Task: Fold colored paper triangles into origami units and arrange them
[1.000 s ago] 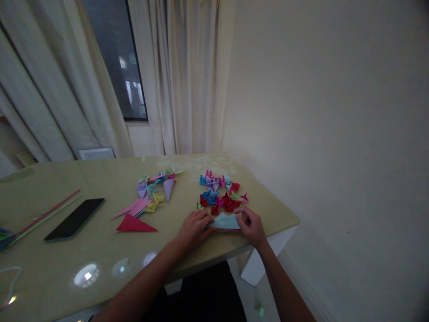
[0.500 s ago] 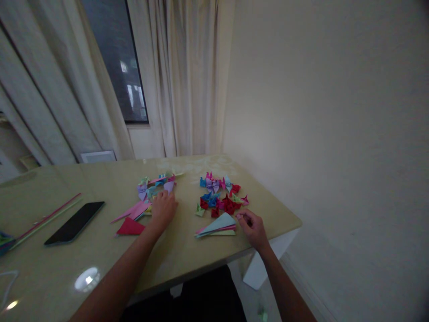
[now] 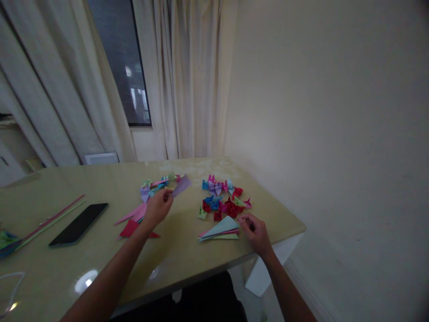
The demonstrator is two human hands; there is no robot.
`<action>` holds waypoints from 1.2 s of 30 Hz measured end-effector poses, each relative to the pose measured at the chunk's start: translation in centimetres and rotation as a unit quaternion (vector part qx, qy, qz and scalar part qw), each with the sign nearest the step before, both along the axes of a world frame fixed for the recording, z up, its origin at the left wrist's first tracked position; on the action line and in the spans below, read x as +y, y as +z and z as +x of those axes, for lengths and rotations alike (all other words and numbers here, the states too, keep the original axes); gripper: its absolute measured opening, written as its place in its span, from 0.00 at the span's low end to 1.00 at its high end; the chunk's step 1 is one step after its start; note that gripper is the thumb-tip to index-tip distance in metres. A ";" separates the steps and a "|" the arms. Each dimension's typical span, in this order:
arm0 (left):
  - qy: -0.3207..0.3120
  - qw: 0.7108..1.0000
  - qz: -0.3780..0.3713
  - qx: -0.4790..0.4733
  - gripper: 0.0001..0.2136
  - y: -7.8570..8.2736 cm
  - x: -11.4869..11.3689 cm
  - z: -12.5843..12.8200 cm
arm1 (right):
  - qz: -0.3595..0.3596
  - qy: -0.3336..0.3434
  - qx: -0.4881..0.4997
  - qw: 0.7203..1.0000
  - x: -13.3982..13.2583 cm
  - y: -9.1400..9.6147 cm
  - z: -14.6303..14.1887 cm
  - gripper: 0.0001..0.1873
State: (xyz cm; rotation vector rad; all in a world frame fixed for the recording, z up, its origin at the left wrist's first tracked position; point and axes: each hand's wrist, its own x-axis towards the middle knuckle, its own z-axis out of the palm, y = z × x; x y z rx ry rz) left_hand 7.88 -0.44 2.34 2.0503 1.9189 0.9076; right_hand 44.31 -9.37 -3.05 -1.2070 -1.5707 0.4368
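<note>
My left hand (image 3: 158,207) is closed on a purple folded paper cone (image 3: 181,185), lifted just above the table beside a loose cluster of pastel paper pieces (image 3: 151,188). My right hand (image 3: 254,228) rests on the table with its fingers curled, touching the right tip of a small stack of folded paper triangles (image 3: 219,228), light blue on top. Behind the stack lies a pile of small folded origami pieces (image 3: 224,199) in red, blue, pink and purple. A red paper triangle (image 3: 129,229) and pink ones (image 3: 134,213) lie under my left forearm.
The beige table (image 3: 100,259) ends at a corner to the right, near the wall. A black phone (image 3: 79,218) and thin pink and green sticks (image 3: 53,218) lie at the left. Curtains and a dark window stand behind.
My left hand left the triangle stack, crossed left to the pastel cluster, and picked up the purple cone. My right hand stayed by the stack.
</note>
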 end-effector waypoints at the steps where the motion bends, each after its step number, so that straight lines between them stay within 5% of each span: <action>1: -0.053 0.996 0.005 -0.073 0.15 0.3 -0.7 0.4 | -0.001 -0.008 0.008 1.000 0.0 0.2 -0.3 0.18; 6: -0.264 0.949 -0.012 -0.171 0.14 1.2 -6.3 4.9 | 0.030 0.023 0.114 0.993 -0.2 1.5 -3.6 0.27; 10: -0.307 0.940 -0.014 -0.150 0.13 0.5 -9.6 7.8 | 0.018 0.006 0.170 0.985 -0.2 2.5 -6.5 0.25; 13: -0.320 0.943 0.058 -0.071 0.12 -0.4 -10.3 8.0 | 0.016 -0.036 0.196 0.980 -0.2 2.7 -7.0 0.21; 19: -0.326 0.922 0.183 0.099 0.16 -1.5 -10.0 7.9 | 0.015 -0.047 0.153 0.987 0.3 2.0 -5.2 0.16; 25: -0.342 0.903 0.216 0.142 0.14 -1.6 -10.2 9.4 | 0.020 -0.065 0.128 0.989 0.9 1.7 -4.6 0.14; 31: -0.249 0.958 0.121 -0.077 0.11 -1.9 -9.3 9.8 | 0.013 0.020 0.133 0.991 0.5 1.8 -3.4 0.23; 36: -0.202 0.956 0.041 -0.207 0.14 -3.3 -9.0 9.7 | 0.014 0.027 0.036 0.999 0.3 0.3 -1.9 0.19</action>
